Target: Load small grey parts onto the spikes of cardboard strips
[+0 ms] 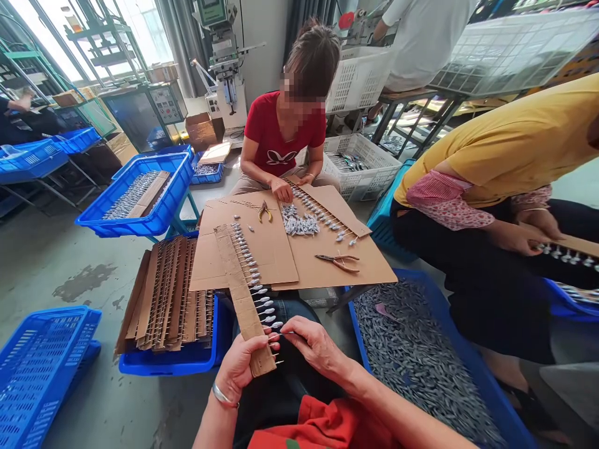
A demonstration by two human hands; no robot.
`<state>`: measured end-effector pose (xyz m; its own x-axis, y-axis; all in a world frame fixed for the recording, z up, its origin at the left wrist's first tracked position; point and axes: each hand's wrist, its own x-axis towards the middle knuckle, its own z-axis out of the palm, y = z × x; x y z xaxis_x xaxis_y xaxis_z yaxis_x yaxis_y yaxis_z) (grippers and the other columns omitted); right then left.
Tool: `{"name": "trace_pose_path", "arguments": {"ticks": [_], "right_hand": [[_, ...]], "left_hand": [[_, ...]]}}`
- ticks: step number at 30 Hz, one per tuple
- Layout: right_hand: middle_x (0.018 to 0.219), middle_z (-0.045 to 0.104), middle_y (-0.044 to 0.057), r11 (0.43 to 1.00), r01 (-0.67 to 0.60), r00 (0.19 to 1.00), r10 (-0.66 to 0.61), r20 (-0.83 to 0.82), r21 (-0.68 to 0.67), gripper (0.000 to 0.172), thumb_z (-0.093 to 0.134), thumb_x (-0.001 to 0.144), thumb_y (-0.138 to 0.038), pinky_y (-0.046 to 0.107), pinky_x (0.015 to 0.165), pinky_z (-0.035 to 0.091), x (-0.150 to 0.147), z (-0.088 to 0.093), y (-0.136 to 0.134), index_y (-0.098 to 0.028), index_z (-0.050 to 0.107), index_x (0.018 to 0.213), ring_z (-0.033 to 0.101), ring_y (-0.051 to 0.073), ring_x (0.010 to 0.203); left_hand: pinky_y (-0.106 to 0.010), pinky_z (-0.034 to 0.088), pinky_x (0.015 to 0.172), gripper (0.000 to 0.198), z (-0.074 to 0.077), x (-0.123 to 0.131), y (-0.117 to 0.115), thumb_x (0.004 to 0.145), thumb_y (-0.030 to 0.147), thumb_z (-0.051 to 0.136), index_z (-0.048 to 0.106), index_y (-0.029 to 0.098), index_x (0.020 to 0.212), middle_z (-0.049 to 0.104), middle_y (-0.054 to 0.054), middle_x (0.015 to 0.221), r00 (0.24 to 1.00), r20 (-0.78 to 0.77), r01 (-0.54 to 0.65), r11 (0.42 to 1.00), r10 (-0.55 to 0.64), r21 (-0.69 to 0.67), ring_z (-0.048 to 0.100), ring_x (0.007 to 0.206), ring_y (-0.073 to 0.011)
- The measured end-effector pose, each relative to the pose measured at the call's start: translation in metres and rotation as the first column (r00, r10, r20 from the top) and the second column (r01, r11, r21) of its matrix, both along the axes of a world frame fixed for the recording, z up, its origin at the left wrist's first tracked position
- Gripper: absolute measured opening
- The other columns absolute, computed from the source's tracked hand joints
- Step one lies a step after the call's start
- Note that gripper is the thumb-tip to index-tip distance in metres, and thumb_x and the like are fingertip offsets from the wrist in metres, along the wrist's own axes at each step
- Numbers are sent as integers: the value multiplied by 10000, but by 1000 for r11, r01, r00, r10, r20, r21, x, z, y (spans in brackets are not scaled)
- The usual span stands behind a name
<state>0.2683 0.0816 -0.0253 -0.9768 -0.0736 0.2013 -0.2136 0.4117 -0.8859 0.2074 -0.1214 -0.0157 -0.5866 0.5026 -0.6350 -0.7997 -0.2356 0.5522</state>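
My left hand [239,362] is closed around the lower end of a long cardboard strip [242,305], which lies tilted with its far end on the cardboard-covered table. Along the strip's right edge runs a row of wire pins carrying small grey teardrop-shaped pieces [266,310]. Bare pin ends stick out near my left thumb. My right hand [318,346] pinches at the lowest pieces of the row, thumb and index finger pressed together; what lies between them is too small to make out. On the table, pliers with yellow handles [265,212] and pliers with reddish handles [344,263] lie apart from my hands.
Across the cardboard tabletop [327,277] sits a person in red [281,134], handling another pinned strip [327,215] beside a pile of grey pieces [299,223]. A blue crate [171,368] of strips stands left, a blue bin [353,324] of grey pieces right. A person in yellow [505,143] works alongside.
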Motion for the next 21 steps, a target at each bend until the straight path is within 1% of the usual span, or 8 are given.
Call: {"name": "trace_pose_path", "arguments": {"ticks": [7, 13, 16, 21], "right_hand": [[902, 681, 45, 1000, -2, 1000, 2, 1, -25, 229, 489, 1015, -335, 275, 770, 497, 1, 1, -1, -220, 679, 955, 641, 170, 839], [887, 693, 46, 1000, -13, 1000, 12, -21, -26, 237, 496, 1011, -332, 278, 745, 500, -3, 1, -4, -219, 691, 941, 646, 170, 818], [882, 715, 49, 999, -15, 1000, 14, -20, -46, 220, 522, 996, -335, 284, 747, 508, -5, 2, -5, -216, 697, 936, 660, 174, 812], [862, 734, 43, 997, 13, 999, -10, 48, -70, 184, 573, 961, -328, 277, 738, 509, -6, 1, -5, -211, 701, 899, 675, 174, 791]], "left_hand": [[-379, 562, 740, 313, 5, 0, 1, 682, 126, 819, 711, 104, 976, 783, -152, 961, 1000, -7, 2, 999, -3, -37, 732, 810, -262], [-381, 572, 749, 330, 8, 0, 2, 658, 136, 847, 704, 104, 954, 784, -140, 921, 1000, -4, 8, 999, -8, -35, 740, 798, -263], [-345, 571, 695, 356, 7, 0, 4, 636, 146, 870, 697, 107, 945, 781, -122, 862, 1000, -17, -8, 997, 6, -75, 738, 761, -249], [-318, 560, 630, 390, 5, 3, 9, 581, 164, 903, 673, 117, 892, 755, -79, 754, 997, -77, -45, 984, 32, -171, 730, 702, -238]]}}
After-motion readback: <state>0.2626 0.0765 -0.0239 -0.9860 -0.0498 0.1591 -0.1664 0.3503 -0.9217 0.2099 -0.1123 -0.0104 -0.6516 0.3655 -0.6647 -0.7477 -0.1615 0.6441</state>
